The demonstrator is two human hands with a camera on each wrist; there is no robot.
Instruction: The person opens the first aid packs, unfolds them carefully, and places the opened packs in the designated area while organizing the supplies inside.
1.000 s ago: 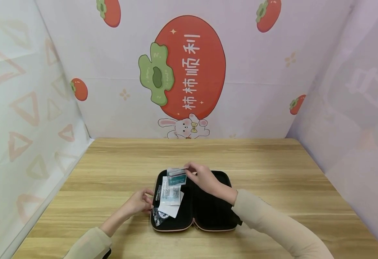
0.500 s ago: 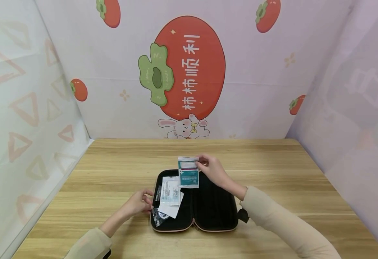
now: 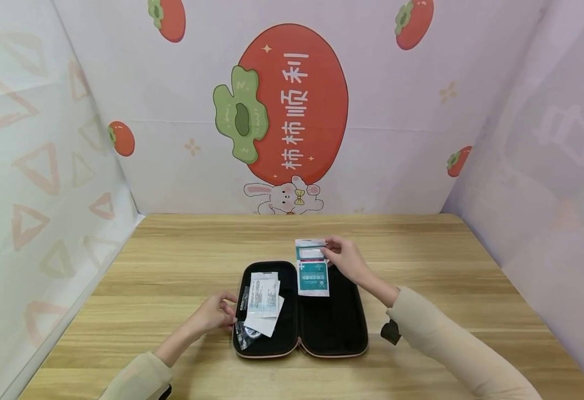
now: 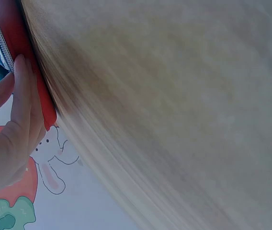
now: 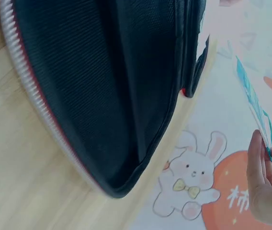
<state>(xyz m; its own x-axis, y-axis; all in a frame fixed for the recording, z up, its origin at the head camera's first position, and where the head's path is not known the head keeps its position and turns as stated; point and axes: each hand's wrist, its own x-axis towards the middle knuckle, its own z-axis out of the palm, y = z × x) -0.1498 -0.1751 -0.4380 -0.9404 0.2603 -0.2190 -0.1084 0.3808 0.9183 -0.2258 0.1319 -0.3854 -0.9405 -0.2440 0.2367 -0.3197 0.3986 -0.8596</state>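
Observation:
A zip-up hard case (image 3: 332,328) lies unfolded on the table, black inside with a red outer shell in the left wrist view. My left hand (image 3: 215,313) holds the case's left rim, thumb by the zipper and fingers against the red side wall (image 4: 23,36). In its left half lie white printed packets (image 3: 263,297) and a clear plastic-wrapped item (image 3: 246,334). My right hand (image 3: 347,258) pinches a teal-and-white sachet (image 3: 313,278) by its upper right side, raised above the case's right half. Edge-on, the sachet (image 5: 251,91) looks thin in the right wrist view.
The wood-grain table (image 3: 447,278) extends around the case. Behind it stands a backdrop (image 3: 397,139) printed with persimmons and a rabbit, with fabric walls on both sides. A small black tab (image 3: 390,332) shows beside the right sleeve.
My right hand has lifted the sachet off the packets in the left half and carried it rightward over the right half. The left hand has stayed at the rim.

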